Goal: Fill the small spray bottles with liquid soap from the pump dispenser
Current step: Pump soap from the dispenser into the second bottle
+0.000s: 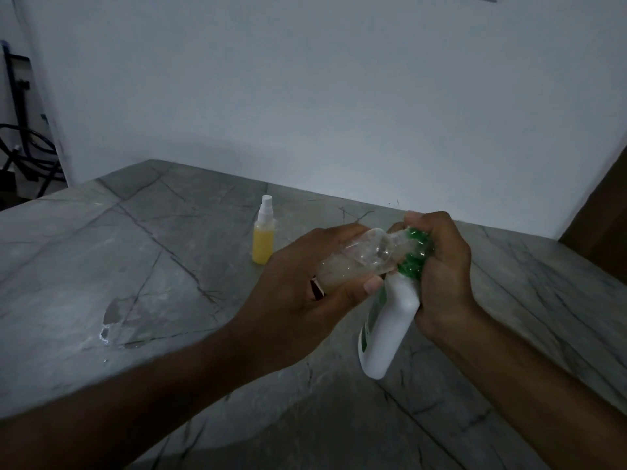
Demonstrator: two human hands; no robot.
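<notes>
While both hands are working above the grey bench [142,252], bare surface is lying to the left grip's [305,276] side, up to the wall. That grip is curling round one clear small bottle [356,262], tilted; the right grip [441,266] is clutching one white green-topped pump dispenser [390,330]. One yellow-filled spray bottle [263,237] is standing beyond.

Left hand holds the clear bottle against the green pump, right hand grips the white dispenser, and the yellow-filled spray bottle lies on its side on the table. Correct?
Not quite: in the head view the yellow spray bottle stands upright on the table, capped. The rest holds.
</notes>
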